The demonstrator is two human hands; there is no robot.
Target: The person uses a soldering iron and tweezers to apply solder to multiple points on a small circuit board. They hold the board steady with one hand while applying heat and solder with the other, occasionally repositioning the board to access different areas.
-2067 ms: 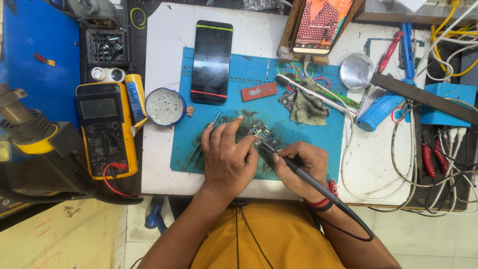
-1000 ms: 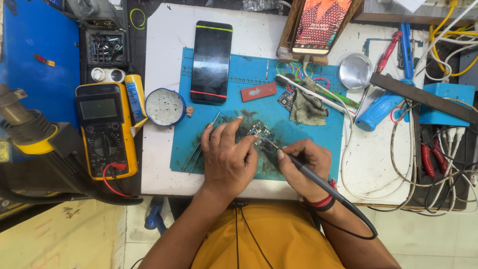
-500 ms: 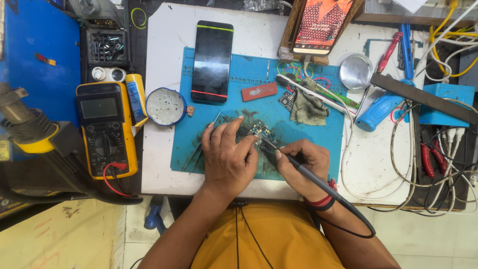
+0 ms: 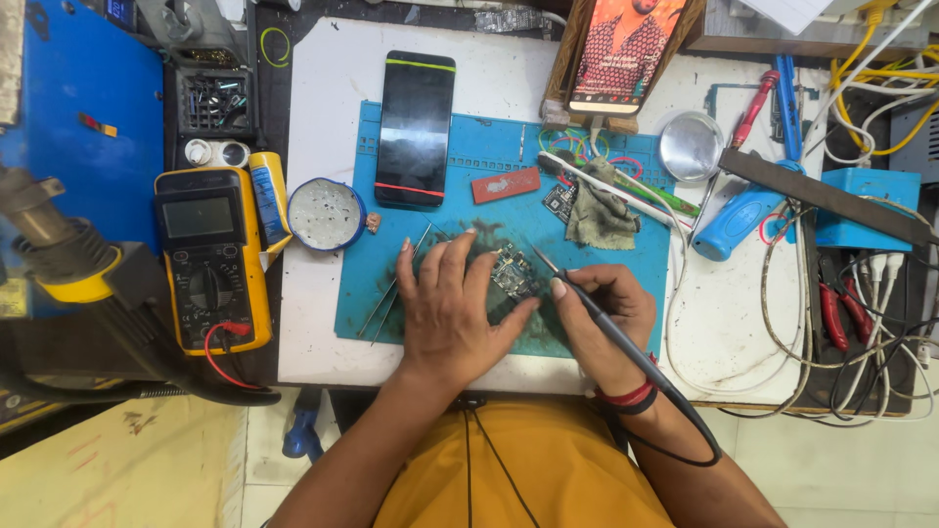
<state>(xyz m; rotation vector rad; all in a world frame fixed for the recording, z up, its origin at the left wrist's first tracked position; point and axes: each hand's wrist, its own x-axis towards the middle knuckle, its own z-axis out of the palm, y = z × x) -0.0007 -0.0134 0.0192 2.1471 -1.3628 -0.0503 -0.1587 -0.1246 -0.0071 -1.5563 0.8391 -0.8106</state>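
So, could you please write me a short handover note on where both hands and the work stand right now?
Left hand: flat on the blue mat, fingers pinning the small circuit board in place.
Right hand: grips the soldering iron like a pen, tip angled down beside the board's upper right edge; whether it touches cannot be told.
Nearby: tweezers lie by the left fingers, a black phone at the mat's top, a round flux tin and yellow multimeter to the left.
Done: board positioned and held.
Left: the solder work on the board looks unfinished.
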